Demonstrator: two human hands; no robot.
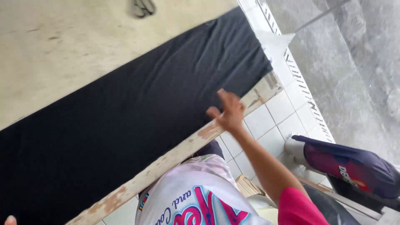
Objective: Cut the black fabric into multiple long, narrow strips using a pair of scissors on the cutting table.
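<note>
Cloth: 1 sheet of black fabric, matte, soft, w/ shallow wrinkles, spread flat as a long band across the bench. Bench top is pale beige, worn and stained; its front edge is 1 wooden strip w/ chipped whitish paint and bare brown patches, running diagonally from bottom left to upper right.

Hands: 2 in view. Right hand is raised just over the bench edge, at the near border of the fabric, fingers spread open and loose, holding nothing; can't tell if the palm touches wood or cloth. Arm comes up from a pink sleeve. Left hand shows only as a fingertip at the bottom-left corner, by the fabric's lower end; can't tell its grip.

Other items: 1 small dark grey object on the bench at the top, cut off by the frame, well apart from the hand. Person's white shirt w/ pink and blue print sits below the edge. Floor near the bench is white square tile; beyond it grey rough concrete. 1 navy and maroon bundle, smooth synthetic, lies on the right.
</note>
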